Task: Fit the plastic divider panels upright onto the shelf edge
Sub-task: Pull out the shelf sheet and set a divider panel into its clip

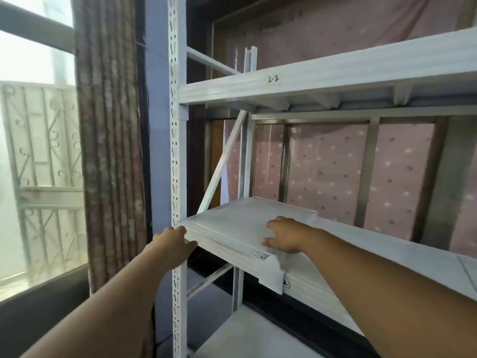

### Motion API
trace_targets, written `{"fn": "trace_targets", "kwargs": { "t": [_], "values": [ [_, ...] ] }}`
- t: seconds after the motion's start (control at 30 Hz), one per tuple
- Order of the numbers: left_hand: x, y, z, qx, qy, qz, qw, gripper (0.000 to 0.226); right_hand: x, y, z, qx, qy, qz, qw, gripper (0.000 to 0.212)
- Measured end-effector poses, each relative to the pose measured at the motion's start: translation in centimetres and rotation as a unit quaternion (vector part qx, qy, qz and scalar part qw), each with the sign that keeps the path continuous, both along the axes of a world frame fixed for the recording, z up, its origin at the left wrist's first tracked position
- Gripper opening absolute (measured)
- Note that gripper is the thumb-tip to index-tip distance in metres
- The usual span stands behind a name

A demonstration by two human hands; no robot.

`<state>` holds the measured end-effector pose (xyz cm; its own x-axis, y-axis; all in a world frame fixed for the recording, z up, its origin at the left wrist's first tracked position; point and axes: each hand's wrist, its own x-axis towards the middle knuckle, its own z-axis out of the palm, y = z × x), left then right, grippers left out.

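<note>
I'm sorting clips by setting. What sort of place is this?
Probably a storeroom or stockroom being set up: a bare white metal shelving rack with a handwritten label, beside a curtained window. Both hands rest on flat-lying divider panels.

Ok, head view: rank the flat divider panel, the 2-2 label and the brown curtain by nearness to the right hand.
From the right hand:
1. Flat divider panel, lying on the middle shelf directly under the hand, touching it.
2. Brown curtain, left of the rack's upright.
3. 2-2 label, on the upper shelf's front edge, well above.
</note>
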<state>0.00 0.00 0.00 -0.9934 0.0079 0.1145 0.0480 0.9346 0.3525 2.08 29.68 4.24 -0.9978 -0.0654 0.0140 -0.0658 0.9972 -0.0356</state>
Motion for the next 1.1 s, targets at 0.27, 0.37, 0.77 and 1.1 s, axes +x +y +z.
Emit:
{"fn": "trace_targets", "kwargs": {
  "t": [0.27,0.37,0.77,1.1],
  "values": [
    [-0.9,-3.8,-1.6,0.006,-0.029,0.021,0.999,0.062,-3.3,-5.5,-1.2,-0.055,-0.052,0.000,0.997,0.093],
    [-1.0,-4.4,-1.9,0.002,-0.032,0.023,0.999,0.062,-3.9,-6.8,-1.6,-0.076,-0.077,-0.006,0.994,0.091],
    [-0.8,-3.3,-0.4,-0.004,-0.031,0.014,0.999,0.065,-2.6,-9.1,-0.8,-0.052,0.017,0.023,0.998,0.076],
    [-1.3,2.8,2.7,0.123,0.051,-0.019,0.991,0.057,-0.4,-5.9,3.1,-0.155,0.072,0.043,0.984,0.081]
  ]
}}
